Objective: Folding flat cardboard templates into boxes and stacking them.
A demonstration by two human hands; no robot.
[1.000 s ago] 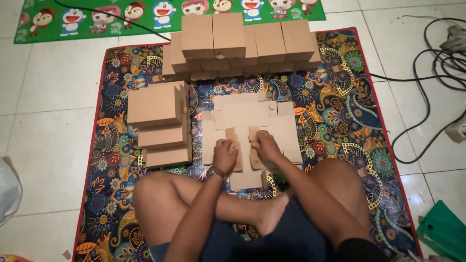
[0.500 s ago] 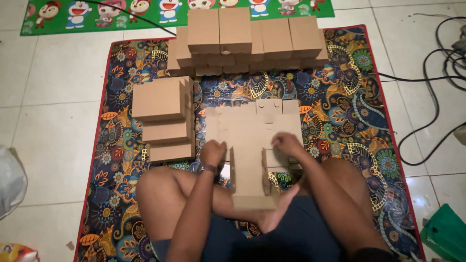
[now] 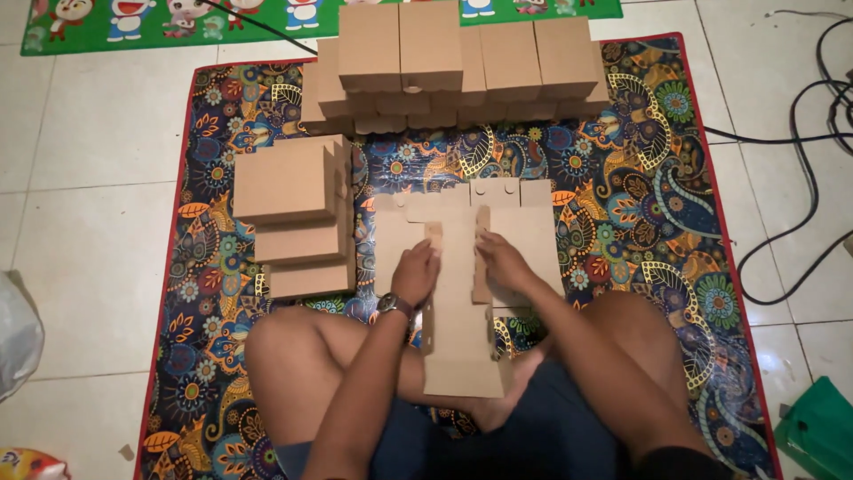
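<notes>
1. Since a second ago, you pulled the flat cardboard box blank [image 3: 462, 302] toward your lap, over the stack of blanks [image 3: 533, 236] on the patterned mat [image 3: 622, 178].
2. Left hand [image 3: 415, 274] and right hand [image 3: 503, 260] pressed its side flaps upward, grip flat-fingered, not closed around anything.
3. Folded boxes [image 3: 293, 218] sat left.

**One head camera, looking straight down**

The single view looks steeply down from the seated person's head, close over the crossed legs, onto the patterned multicoloured floor mat [image 3: 622, 178]. White floor tiles [image 3: 89, 267] frame it. No second view shares the scene.
</notes>
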